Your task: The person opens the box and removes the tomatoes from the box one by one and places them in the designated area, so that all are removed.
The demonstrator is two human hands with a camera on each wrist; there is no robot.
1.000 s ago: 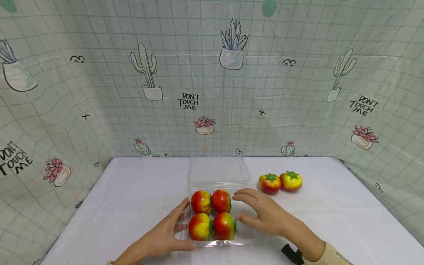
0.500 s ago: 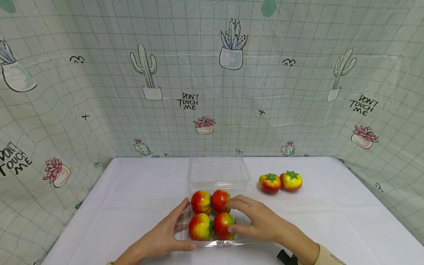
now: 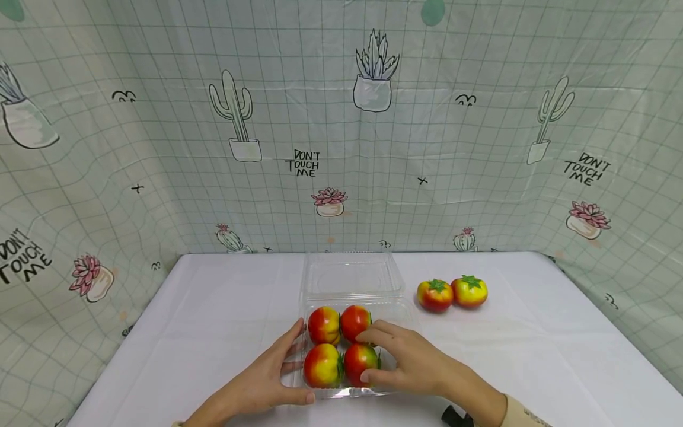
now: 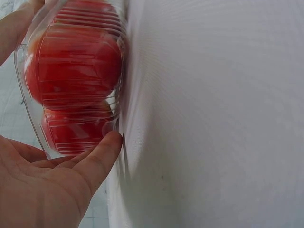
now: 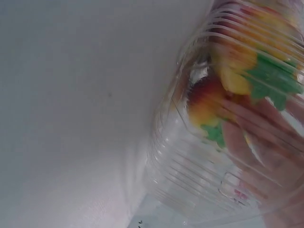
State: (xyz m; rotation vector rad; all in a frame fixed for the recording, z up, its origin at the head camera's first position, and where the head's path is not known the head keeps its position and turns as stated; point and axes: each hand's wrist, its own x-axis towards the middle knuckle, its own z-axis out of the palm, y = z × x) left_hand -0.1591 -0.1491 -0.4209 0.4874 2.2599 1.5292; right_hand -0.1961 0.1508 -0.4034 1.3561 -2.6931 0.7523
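An open clear plastic clamshell box point(image 3: 393, 351) holds several red-and-yellow fruits with green leafy tops, laid on their sides in two rows. My left hand point(image 3: 265, 375) steadies the box, its fingers along the left wall and thumb at the front corner; in the left wrist view the hand point(image 4: 52, 183) has a fingertip low against the ribbed side. Inside the box, my right hand point(image 3: 408, 356) spans the front right fruit point(image 3: 358, 362), thumb at its near side and index finger at its far side, by the back right fruit point(image 3: 354, 322). The ribbed wall covers these fingers in the right wrist view.
Two more such fruits, a left one point(image 3: 434, 296) and a right one point(image 3: 470, 292), stand upright behind my right hand. The box's lid point(image 3: 352, 277) lies open toward the back. A black object point(image 3: 455, 416) shows by the right wrist. Patterned cloth point(image 3: 341, 130) walls the table.
My right hand has moved left and toward me, from beside the box's fruits onto the front right one. The left hand, box and fruits stay where they were.
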